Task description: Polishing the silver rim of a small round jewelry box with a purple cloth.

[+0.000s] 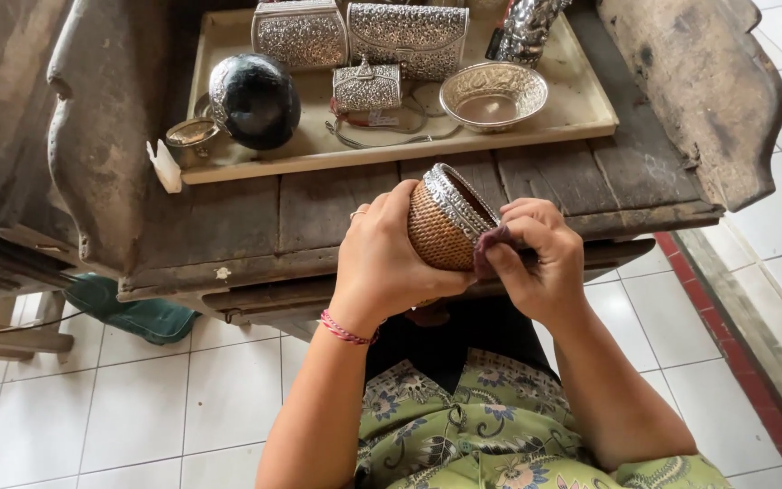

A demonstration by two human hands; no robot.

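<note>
the left hand (382, 258) has its grip clamped round a woven basket (436, 231), tilted so its silver rim (459, 199) meets the dark cloth (491, 246) pinched tight in the right hand (540, 258), above the table (319, 208) edge, silver bowl (492, 95) beyond.

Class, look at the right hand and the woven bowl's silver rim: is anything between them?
Yes. A small dark cloth lies between the right hand fingers and the silver rim of the woven bowl, which the left hand grips directly.
</note>
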